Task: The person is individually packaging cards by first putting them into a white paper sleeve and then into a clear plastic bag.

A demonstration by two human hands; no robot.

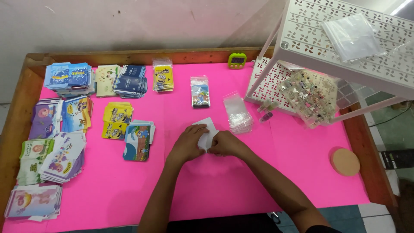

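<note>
My left hand [188, 143] and my right hand [226, 144] meet at the middle of the pink table [224, 190], both gripping a small white card [206, 129] that pokes out above my fingers. The card's lower part is hidden by my hands. Just beyond my right hand lies a stack of clear plastic sleeves [237, 112]. A sleeved pack of cards [200, 92] lies farther back.
Several piles of colourful printed cards [64, 129] cover the table's left side. A white perforated rack [345, 43] stands at the back right with a clear box of small trinkets [309, 97] and plastic bags. A green timer [237, 60] and a round cork disc [345, 162] also sit here.
</note>
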